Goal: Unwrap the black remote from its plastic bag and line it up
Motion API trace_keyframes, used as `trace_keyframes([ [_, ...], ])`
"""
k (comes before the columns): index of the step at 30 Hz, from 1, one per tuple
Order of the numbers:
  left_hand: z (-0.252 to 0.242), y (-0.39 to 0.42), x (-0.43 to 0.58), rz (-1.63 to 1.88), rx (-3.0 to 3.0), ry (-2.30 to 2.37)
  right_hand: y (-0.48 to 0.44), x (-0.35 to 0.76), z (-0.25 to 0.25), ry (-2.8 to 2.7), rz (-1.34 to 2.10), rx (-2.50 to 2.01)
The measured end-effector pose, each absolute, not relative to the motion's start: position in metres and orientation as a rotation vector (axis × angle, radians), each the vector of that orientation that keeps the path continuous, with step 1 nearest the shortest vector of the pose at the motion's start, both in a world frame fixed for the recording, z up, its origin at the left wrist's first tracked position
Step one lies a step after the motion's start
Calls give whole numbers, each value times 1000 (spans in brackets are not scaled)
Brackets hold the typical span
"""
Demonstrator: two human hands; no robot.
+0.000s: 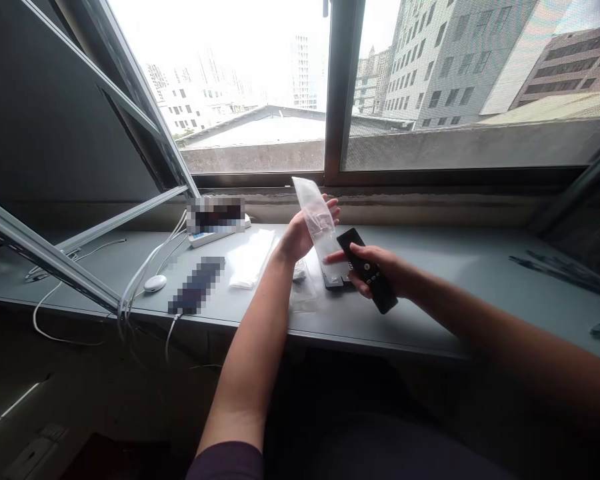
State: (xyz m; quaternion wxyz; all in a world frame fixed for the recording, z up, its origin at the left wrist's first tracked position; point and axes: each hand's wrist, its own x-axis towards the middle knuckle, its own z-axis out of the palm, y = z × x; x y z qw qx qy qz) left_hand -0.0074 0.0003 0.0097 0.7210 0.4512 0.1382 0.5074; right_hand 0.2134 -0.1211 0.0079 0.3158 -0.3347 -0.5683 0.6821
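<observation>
My left hand [300,233] holds up a clear plastic sleeve [317,217], its open top pointing toward the window. My right hand [375,270] grips a slim black remote [367,267] just right of the sleeve, its index finger touching the sleeve's lower end. Under both hands a second flat black device [334,280] lies on the grey windowsill counter [455,293]. A crumpled clear bag [303,290] lies beside my left wrist.
A white folded sheet [253,257], a blurred dark device [196,285], a white puck with cables [155,283] and a power strip [215,223] sit at left. An open metal window frame [55,257] juts over the counter. Dark parts [560,267] lie at far right.
</observation>
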Motion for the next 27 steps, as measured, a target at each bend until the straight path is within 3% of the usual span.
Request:
trace_keyframes([
  [5,9,5,-8,1096,1018,393,-116,213,7,-1432,1717,-951],
  [21,0,36,-32,1530,1062,1054,-120,204,8,-1445,1713,-960],
  [27,14,51,-79,1380,1303,1303,-118,204,7,-1458,1704,-922],
])
